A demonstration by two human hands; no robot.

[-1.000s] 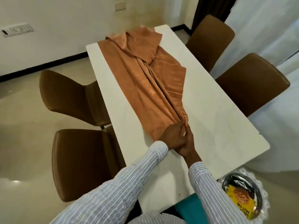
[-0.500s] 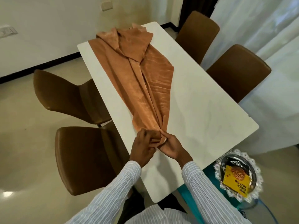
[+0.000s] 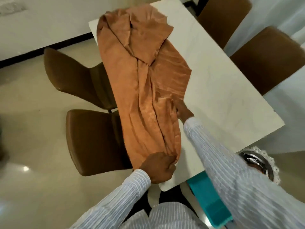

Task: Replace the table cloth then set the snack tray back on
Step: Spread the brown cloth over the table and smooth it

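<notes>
Under your left hand [image 3: 157, 166] the cloth [image 3: 145, 83] bunches, gripped tight; your right hand [image 3: 183, 110] pinches a fold beyond. Soft, slippery — grip corners.

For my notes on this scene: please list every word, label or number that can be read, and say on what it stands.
No text can be read.
The snack tray is mostly hidden behind the right sleeve; no packet label shows on it.
The wall plate is too blurred to read.
The cloth and table carry no print.

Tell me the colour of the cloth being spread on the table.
Orange-brown cloth, plain with no pattern; seen in the head view.
</notes>
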